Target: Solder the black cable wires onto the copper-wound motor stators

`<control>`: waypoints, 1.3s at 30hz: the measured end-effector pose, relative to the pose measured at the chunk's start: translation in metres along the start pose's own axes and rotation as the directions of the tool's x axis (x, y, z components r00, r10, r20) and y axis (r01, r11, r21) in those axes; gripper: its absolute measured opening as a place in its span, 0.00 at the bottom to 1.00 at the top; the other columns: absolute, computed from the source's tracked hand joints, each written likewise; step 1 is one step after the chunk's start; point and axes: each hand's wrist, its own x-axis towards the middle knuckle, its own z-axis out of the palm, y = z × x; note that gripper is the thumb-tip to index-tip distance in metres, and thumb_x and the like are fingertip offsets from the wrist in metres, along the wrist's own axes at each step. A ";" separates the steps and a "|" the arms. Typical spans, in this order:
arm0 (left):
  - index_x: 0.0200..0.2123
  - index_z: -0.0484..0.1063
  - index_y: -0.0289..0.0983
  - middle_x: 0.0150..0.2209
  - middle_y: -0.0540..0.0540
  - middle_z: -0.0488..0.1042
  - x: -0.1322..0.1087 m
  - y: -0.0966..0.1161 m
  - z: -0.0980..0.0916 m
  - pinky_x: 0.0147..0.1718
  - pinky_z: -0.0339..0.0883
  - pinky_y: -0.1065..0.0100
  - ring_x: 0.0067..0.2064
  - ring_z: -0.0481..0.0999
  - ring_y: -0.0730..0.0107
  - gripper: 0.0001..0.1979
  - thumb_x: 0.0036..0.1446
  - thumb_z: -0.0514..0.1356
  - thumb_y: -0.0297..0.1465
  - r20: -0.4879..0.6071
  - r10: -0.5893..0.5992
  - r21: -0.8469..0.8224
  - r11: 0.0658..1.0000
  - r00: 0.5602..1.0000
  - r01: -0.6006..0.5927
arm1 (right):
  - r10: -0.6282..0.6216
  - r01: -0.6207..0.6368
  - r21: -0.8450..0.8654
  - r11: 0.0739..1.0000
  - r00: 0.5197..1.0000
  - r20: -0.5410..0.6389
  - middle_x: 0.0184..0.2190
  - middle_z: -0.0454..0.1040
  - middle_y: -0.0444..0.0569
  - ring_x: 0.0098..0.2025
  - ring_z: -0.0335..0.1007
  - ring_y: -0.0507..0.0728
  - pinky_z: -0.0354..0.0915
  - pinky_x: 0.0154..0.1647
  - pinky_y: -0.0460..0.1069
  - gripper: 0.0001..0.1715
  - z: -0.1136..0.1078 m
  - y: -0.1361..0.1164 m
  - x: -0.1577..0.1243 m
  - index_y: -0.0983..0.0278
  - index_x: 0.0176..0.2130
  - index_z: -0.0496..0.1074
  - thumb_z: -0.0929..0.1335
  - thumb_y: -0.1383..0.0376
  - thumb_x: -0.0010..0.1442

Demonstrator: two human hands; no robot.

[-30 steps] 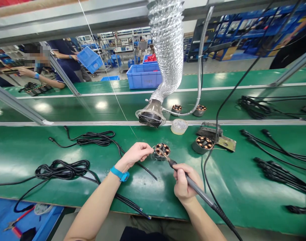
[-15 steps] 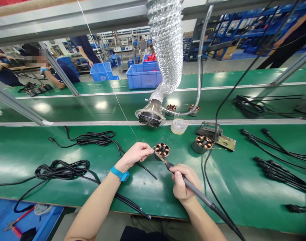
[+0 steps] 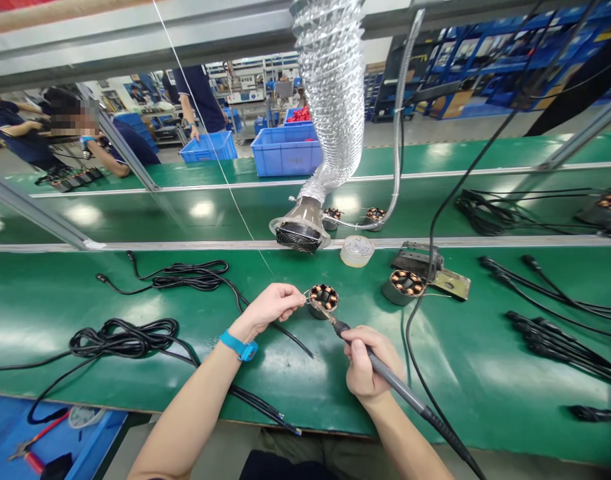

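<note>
Iron [image 3: 403, 389] gripped in right hand [image 3: 368, 373], tip at stator [image 3: 324, 301] just beyond grip | left hand [image 3: 275, 305] pinching fine wire [image 3: 308, 293] | step: apparently soldering | next: calls for steady tip

Rnd stator [image 3: 324, 297], copper coils up, w/ gry soldering iron [image 3: 398, 383] aslant, tip at rim

One head-worn camera looks forward and down over the bench [image 3: 330, 393].

shiny foil duct [image 3: 329, 87] hung up top, blue crate [image 3: 287, 152] plonked on the far surface [image 3: 435, 157], red-handled pliers [image 3: 34, 461] stashed in a blue tray [image 3: 5, 421]
</note>
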 end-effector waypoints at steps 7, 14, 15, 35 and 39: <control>0.25 0.67 0.34 0.19 0.55 0.61 -0.001 0.003 0.001 0.18 0.49 0.75 0.18 0.55 0.82 0.14 0.50 0.64 0.39 -0.008 -0.009 0.003 1.000 1.000 0.009 | 0.010 -0.010 0.006 1.000 1.000 -0.011 0.22 0.72 0.44 0.23 0.68 0.53 0.66 0.24 0.50 0.09 0.001 0.000 0.000 0.62 0.35 0.74 0.64 0.70 0.60; 0.25 0.67 0.34 0.19 0.54 0.61 -0.001 0.003 0.003 0.18 0.48 0.74 0.18 0.55 0.82 0.16 0.51 0.64 0.41 0.000 -0.001 0.002 1.000 1.000 0.001 | 0.006 -0.006 0.030 1.000 1.000 0.028 0.22 0.72 0.44 0.22 0.66 0.53 0.64 0.23 0.49 0.09 0.002 -0.003 0.002 0.62 0.34 0.73 0.64 0.71 0.59; 0.25 0.67 0.34 0.19 0.54 0.61 -0.002 0.003 0.003 0.18 0.48 0.74 0.18 0.55 0.82 0.16 0.50 0.64 0.41 -0.003 -0.003 0.002 1.000 1.000 0.003 | -0.001 0.000 0.030 1.000 0.999 0.040 0.22 0.72 0.44 0.21 0.66 0.53 0.64 0.23 0.49 0.09 0.002 -0.003 0.003 0.62 0.34 0.73 0.64 0.71 0.59; 0.25 0.68 0.34 0.19 0.54 0.62 -0.002 0.001 0.002 0.18 0.48 0.74 0.18 0.55 0.81 0.15 0.51 0.63 0.40 -0.005 0.004 0.005 1.000 1.000 -0.004 | -0.024 0.024 -0.008 1.000 1.000 0.013 0.21 0.71 0.44 0.21 0.66 0.53 0.64 0.23 0.50 0.09 0.002 -0.001 0.002 0.62 0.34 0.73 0.63 0.70 0.59; 0.26 0.68 0.34 0.19 0.54 0.62 -0.002 0.001 0.001 0.18 0.48 0.74 0.18 0.55 0.81 0.14 0.51 0.64 0.40 -0.012 0.004 0.001 1.000 1.000 -0.004 | -0.021 0.021 0.014 1.000 1.000 0.015 0.22 0.70 0.44 0.21 0.65 0.53 0.63 0.23 0.49 0.09 0.002 0.001 0.000 0.62 0.35 0.73 0.64 0.70 0.59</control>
